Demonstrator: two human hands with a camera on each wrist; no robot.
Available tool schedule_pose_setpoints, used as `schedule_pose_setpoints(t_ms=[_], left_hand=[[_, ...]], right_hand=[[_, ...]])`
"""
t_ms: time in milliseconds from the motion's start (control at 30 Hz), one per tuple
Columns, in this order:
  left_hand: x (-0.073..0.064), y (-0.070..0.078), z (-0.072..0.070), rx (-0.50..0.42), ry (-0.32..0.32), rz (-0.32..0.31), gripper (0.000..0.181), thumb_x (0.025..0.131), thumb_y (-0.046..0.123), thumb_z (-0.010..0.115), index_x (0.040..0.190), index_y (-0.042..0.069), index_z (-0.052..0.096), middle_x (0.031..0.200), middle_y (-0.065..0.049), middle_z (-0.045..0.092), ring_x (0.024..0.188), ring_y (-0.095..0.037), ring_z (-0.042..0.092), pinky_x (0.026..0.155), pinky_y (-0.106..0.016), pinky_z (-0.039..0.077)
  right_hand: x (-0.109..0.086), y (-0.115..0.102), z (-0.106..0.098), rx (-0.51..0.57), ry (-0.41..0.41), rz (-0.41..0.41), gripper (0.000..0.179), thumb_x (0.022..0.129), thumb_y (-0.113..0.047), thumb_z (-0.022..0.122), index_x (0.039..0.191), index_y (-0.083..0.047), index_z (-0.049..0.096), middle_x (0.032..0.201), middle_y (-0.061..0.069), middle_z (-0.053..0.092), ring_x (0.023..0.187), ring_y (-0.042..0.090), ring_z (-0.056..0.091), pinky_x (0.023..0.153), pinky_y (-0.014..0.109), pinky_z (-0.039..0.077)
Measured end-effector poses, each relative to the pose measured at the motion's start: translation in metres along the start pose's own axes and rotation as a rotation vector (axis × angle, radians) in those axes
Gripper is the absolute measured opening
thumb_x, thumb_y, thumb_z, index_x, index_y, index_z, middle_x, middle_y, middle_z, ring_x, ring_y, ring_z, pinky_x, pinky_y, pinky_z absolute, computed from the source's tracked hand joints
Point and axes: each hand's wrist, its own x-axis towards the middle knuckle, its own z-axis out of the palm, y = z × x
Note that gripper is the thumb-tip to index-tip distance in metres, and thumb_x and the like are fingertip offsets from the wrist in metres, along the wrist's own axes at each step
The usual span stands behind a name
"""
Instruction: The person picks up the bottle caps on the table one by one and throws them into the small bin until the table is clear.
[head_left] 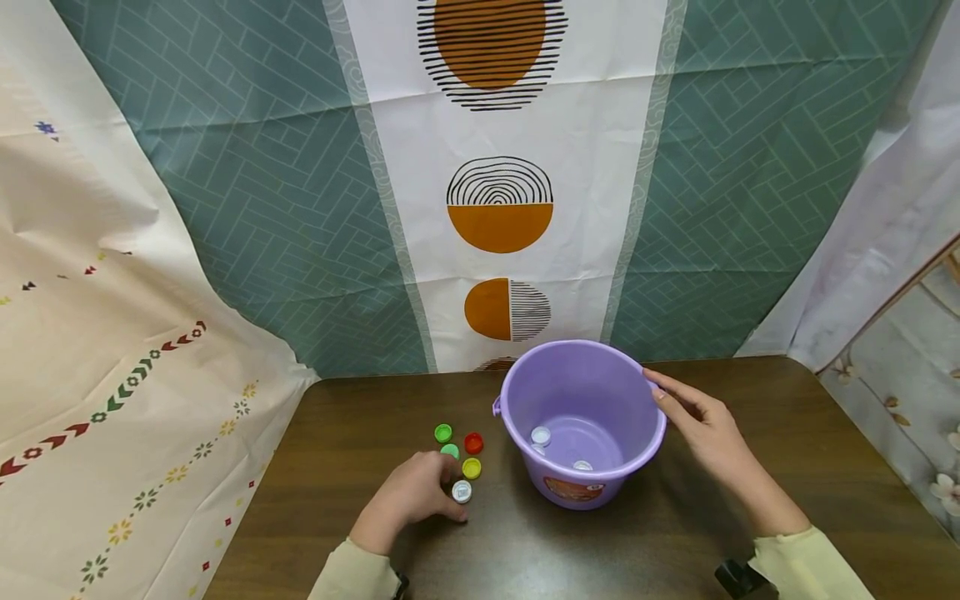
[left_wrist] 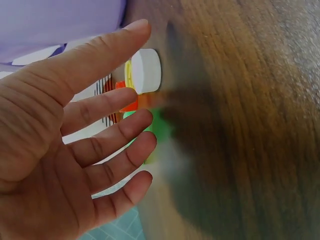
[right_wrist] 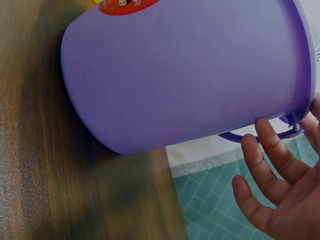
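My left hand (head_left: pixel 412 493) is lowered at a white bottle cap (head_left: pixel 461 492) on the table. In the left wrist view its thumb and loosely bent fingers (left_wrist: pixel 105 105) spread apart, with the white cap (left_wrist: pixel 147 71) beyond the gap between thumb and index finger. Beside it lie a yellow cap (head_left: pixel 472 468), a red cap (head_left: pixel 473 442), a green cap (head_left: pixel 443 433) and a paler green cap (head_left: pixel 449 451). My right hand (head_left: pixel 701 425) holds the rim of a purple bucket (head_left: pixel 525 400) at its right side. White caps (head_left: pixel 540 436) lie inside the bucket.
The dark wooden table (head_left: pixel 360 433) carries the bucket and caps. Behind it hangs a green and white patterned cloth (head_left: pixel 300 208). A cream cloth (head_left: pixel 150 333) borders the left, and a pale flowered cloth (head_left: pixel 900 367) the right. The bucket's handle (right_wrist: pixel 240 137) hangs on its far side.
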Motion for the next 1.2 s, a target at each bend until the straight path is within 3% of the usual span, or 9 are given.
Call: schedule_pose_setpoints(t_ms=[400,733,1200], left_hand=[[0.0027,0.0057,0.0036,0.008,-0.023,-0.032,0.039,0.058,0.028,0.088,0.091,0.019,0.069,0.077,0.005,0.062,0.068,-0.01,0.051,0.06,-0.028,0.042],[0.0048,0.0063,0.0037,0.043,0.01,-0.013,0.03,0.06,0.03,0.087,0.083,0.021,0.071,0.073,0.007,0.063,0.065,-0.008,0.051,0.058,-0.025,0.041],[0.0033,0.0028,-0.0016,-0.011,0.007,0.001,0.025,0.063,0.028,0.085,0.082,0.022,0.071,0.071,0.012,0.063,0.065,-0.005,0.054,0.06,-0.025,0.044]], right_hand=[[0.0,0.0007,0.0004,0.022,-0.006,0.002,0.038,0.095,-0.04,0.048,0.133,-0.035,0.05,0.135,-0.004,0.055,0.108,-0.013,0.053,0.081,0.018,0.051],[0.0025,0.0019,0.0001,0.039,-0.009,-0.012,0.038,0.096,-0.04,0.048,0.133,-0.035,0.05,0.136,-0.003,0.054,0.108,-0.012,0.054,0.08,0.016,0.051],[0.0024,0.0009,-0.0003,0.028,-0.007,-0.002,0.038,0.095,-0.041,0.048,0.133,-0.036,0.05,0.136,-0.005,0.054,0.109,-0.013,0.052,0.083,0.022,0.053]])
